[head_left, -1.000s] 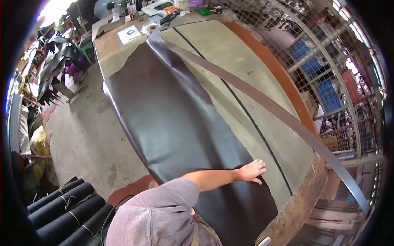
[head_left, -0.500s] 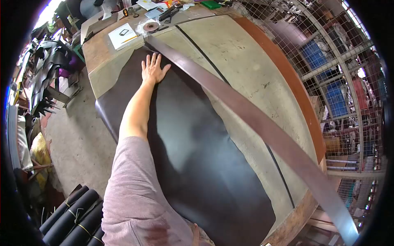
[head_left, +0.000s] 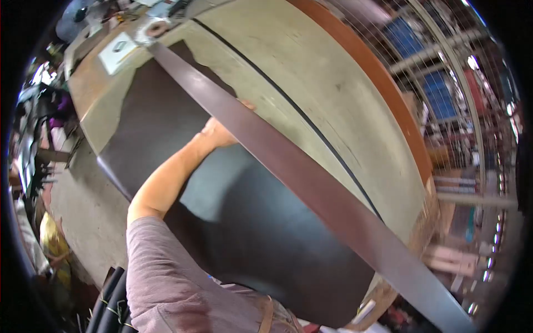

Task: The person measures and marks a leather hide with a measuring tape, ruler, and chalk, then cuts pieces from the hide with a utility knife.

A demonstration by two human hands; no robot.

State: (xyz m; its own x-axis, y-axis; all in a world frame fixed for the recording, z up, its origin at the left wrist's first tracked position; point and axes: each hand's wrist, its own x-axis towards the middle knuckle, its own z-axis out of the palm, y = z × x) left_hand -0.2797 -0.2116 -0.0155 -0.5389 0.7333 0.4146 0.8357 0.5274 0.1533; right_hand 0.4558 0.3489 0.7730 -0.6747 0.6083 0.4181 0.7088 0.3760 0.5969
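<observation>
A large dark brown leather hide (head_left: 266, 222) lies on the pale table top (head_left: 311, 72). Across it, slantwise, runs a long, flat, shiny strip (head_left: 288, 166), its near end at the lower right. My left hand (head_left: 219, 133) is at the strip's left edge, over the hide. The strip covers most of its fingers; a bit of skin shows beyond the far edge, so its grip is not clear. My right hand is out of view.
A white sheet (head_left: 116, 53) and a tape roll (head_left: 157, 29) lie at the table's far left. Brown material (head_left: 372, 66) edges the right side, beside a wire mesh partition (head_left: 444, 50). Dark rolls (head_left: 108, 302) stand lower left.
My left hand has moved nearer along the hide and right, from lying spread on the leather to partly behind the strip. The view has shifted, and the strip crosses more of the hide.
</observation>
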